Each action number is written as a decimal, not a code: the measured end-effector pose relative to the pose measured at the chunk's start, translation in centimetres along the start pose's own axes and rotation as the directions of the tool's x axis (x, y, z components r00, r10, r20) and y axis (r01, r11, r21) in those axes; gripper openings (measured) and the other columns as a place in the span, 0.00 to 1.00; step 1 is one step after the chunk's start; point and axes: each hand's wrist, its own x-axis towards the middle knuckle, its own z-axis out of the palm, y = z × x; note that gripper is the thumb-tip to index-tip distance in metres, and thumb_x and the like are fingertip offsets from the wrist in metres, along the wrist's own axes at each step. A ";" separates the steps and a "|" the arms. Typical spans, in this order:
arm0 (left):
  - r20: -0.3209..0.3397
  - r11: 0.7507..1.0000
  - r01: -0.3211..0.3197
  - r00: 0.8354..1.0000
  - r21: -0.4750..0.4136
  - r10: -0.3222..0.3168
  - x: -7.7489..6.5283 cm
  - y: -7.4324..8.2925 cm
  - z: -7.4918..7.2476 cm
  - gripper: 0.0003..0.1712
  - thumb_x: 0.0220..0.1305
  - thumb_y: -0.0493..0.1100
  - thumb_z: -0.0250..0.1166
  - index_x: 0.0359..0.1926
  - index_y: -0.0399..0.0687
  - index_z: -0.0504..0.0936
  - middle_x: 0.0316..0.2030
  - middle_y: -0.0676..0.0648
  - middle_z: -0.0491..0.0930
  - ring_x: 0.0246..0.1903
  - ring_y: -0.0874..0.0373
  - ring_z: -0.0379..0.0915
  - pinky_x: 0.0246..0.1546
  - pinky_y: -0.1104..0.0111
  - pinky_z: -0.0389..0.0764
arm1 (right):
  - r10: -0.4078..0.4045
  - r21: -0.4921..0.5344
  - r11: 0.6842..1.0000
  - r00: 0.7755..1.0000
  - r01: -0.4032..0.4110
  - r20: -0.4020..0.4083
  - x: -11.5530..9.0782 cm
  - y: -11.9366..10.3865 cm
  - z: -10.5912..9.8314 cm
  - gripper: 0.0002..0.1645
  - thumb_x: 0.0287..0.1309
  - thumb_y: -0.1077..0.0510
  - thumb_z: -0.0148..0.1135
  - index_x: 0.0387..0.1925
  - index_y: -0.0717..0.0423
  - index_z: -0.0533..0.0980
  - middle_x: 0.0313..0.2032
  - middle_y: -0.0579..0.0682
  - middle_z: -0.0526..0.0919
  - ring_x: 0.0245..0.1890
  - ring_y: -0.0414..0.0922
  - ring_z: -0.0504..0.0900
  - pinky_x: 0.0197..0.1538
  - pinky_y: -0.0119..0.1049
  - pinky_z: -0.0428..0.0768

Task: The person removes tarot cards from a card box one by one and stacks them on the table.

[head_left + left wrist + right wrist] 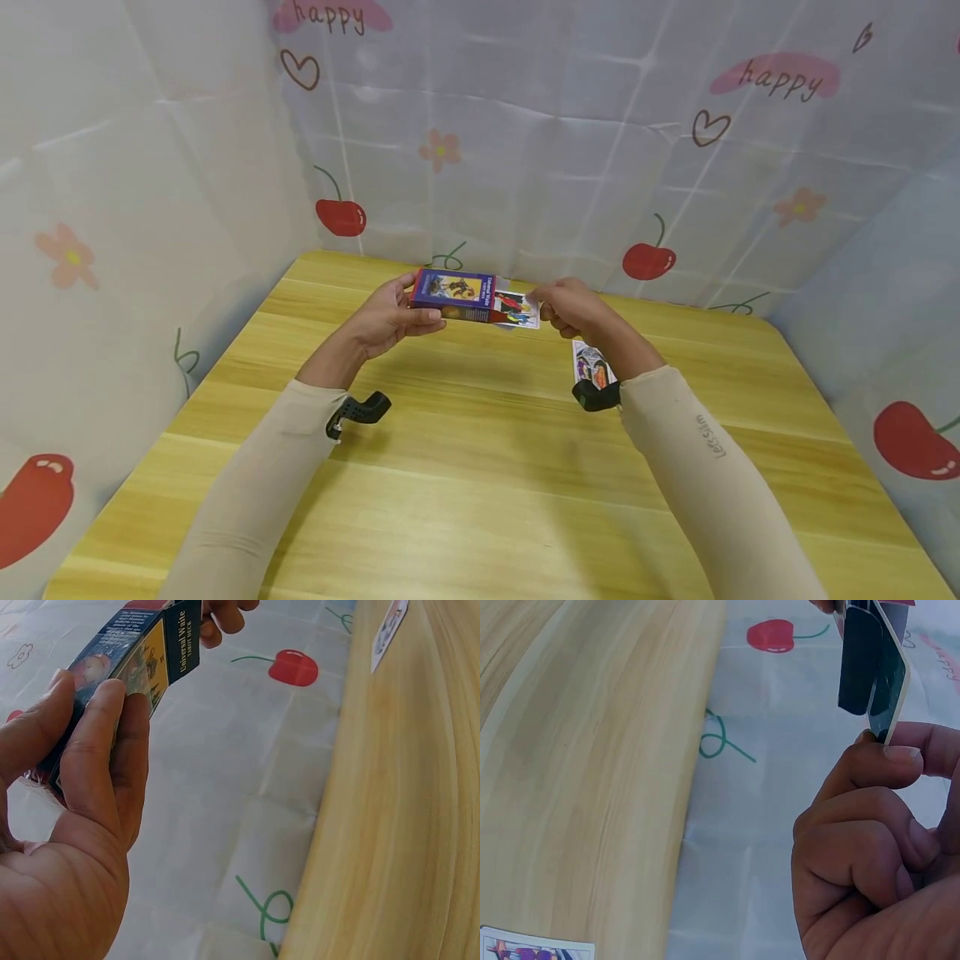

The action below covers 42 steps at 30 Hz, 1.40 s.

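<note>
My left hand point(384, 318) grips a dark blue tarot deck box point(453, 288) near the back of the table, thumb along one side and fingers on the other. The box lies sideways above the wood, its end facing right. A picture card point(519, 310) sticks partway out of that end. My right hand point(573, 307) pinches the card's outer edge between thumb and forefinger, the other fingers curled in. In the right wrist view the card point(892, 686) appears almost edge-on beside a dark box flap point(859, 664).
Another picture card point(588, 360) lies on the wooden table point(480, 483) below my right wrist, partly covered by a black wrist mount point(596, 395). A second black mount point(363, 408) sits at my left wrist. A cherry-printed white curtain point(525, 183) stands behind the table.
</note>
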 end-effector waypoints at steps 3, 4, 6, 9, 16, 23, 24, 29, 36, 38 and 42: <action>-0.001 1.000 0.004 1.000 0.001 -0.004 0.0 0.0 0.0 0.42 0.65 0.26 0.59 0.74 0.46 0.52 0.54 0.43 0.74 0.47 0.56 0.82 0.47 0.65 0.87 | 0.011 0.023 1.000 1.000 -0.011 0.024 -0.1 0.3 -0.1 0.25 0.68 0.46 0.54 0.18 0.51 0.60 0.15 0.43 0.57 0.14 0.40 0.50 0.17 0.30 0.51; 0.000 1.000 0.005 1.000 0.001 -0.005 0.0 0.0 0.0 0.42 0.65 0.26 0.59 0.74 0.46 0.52 0.54 0.43 0.74 0.47 0.56 0.82 0.47 0.65 0.87 | 0.014 0.028 0.999 0.999 -0.015 0.029 -0.1 0.3 -0.1 0.26 0.68 0.45 0.54 0.18 0.50 0.59 0.15 0.43 0.57 0.14 0.40 0.50 0.17 0.30 0.50; 0.000 1.000 0.006 1.000 0.003 -0.006 0.0 0.0 0.0 0.42 0.65 0.26 0.60 0.74 0.47 0.51 0.54 0.43 0.74 0.47 0.56 0.82 0.47 0.65 0.87 | 0.015 0.033 0.999 0.999 -0.017 0.034 0.0 0.4 -0.1 0.27 0.68 0.43 0.55 0.18 0.50 0.59 0.16 0.43 0.58 0.14 0.40 0.49 0.18 0.30 0.50; -0.001 1.000 0.006 1.000 0.007 -0.006 -0.1 0.0 0.0 0.42 0.65 0.26 0.60 0.74 0.47 0.52 0.54 0.43 0.74 0.47 0.56 0.82 0.48 0.65 0.87 | 0.001 0.014 1.000 0.999 -0.002 0.035 0.0 0.4 0.1 0.28 0.68 0.42 0.55 0.18 0.51 0.61 0.17 0.44 0.60 0.14 0.40 0.51 0.18 0.30 0.51; -0.002 1.000 0.003 1.000 0.014 -0.003 -0.1 0.0 -0.1 0.42 0.65 0.26 0.60 0.74 0.47 0.52 0.54 0.43 0.74 0.48 0.56 0.82 0.48 0.65 0.87 | -0.045 0.007 0.999 0.997 0.044 0.058 -0.2 0.6 -0.4 0.25 0.70 0.47 0.54 0.18 0.51 0.62 0.17 0.44 0.60 0.14 0.40 0.51 0.18 0.30 0.52; 0.012 1.000 0.005 1.000 0.014 -0.005 -0.1 0.2 0.0 0.42 0.65 0.27 0.61 0.74 0.46 0.52 0.54 0.43 0.74 0.48 0.56 0.82 0.48 0.65 0.87 | -0.050 -0.023 0.998 0.995 0.053 0.089 -0.7 1.4 -1.5 0.23 0.70 0.46 0.53 0.23 0.55 0.65 0.18 0.45 0.62 0.14 0.39 0.53 0.18 0.30 0.53; 0.015 1.000 0.005 1.000 0.016 -0.005 -0.1 0.2 0.0 0.43 0.64 0.28 0.62 0.74 0.46 0.51 0.54 0.43 0.74 0.48 0.56 0.82 0.48 0.65 0.87 | -0.048 -0.023 0.998 0.995 0.051 0.089 -0.8 1.4 -1.6 0.23 0.70 0.46 0.53 0.23 0.56 0.66 0.19 0.45 0.63 0.14 0.39 0.53 0.18 0.30 0.53; 0.027 1.000 0.012 1.000 0.010 -0.012 0.0 0.0 -0.1 0.46 0.62 0.29 0.66 0.74 0.46 0.51 0.55 0.43 0.74 0.49 0.55 0.81 0.49 0.65 0.87 | -0.039 -0.003 0.999 0.996 0.039 0.083 -1.0 1.6 -1.7 0.23 0.71 0.43 0.53 0.26 0.57 0.70 0.18 0.45 0.64 0.13 0.39 0.53 0.18 0.30 0.53; 0.016 1.000 0.006 1.000 0.013 -0.006 -0.1 0.0 -0.2 0.44 0.63 0.28 0.64 0.74 0.47 0.52 0.54 0.43 0.74 0.48 0.55 0.81 0.48 0.65 0.87 | -0.092 -0.009 0.996 0.989 0.094 0.114 -0.9 1.7 -1.7 0.17 0.72 0.48 0.52 0.38 0.58 0.74 0.22 0.45 0.65 0.14 0.39 0.52 0.19 0.29 0.53; 0.019 1.000 0.003 1.000 0.016 -0.003 -0.1 0.0 -0.1 0.44 0.63 0.27 0.62 0.74 0.46 0.51 0.54 0.43 0.74 0.48 0.56 0.81 0.48 0.65 0.87 | -0.101 -0.011 0.995 0.986 0.103 0.130 -1.0 1.9 -2.0 0.17 0.73 0.48 0.51 0.39 0.59 0.73 0.23 0.45 0.64 0.14 0.39 0.52 0.19 0.29 0.53; 0.018 1.000 0.004 1.000 0.021 -0.004 -0.1 0.1 -0.1 0.41 0.65 0.26 0.60 0.74 0.46 0.52 0.53 0.43 0.75 0.48 0.56 0.82 0.49 0.65 0.87 | -0.111 -0.010 0.993 0.982 0.114 0.152 -1.3 2.4 -2.8 0.17 0.73 0.48 0.50 0.40 0.59 0.72 0.24 0.45 0.64 0.15 0.39 0.52 0.19 0.29 0.54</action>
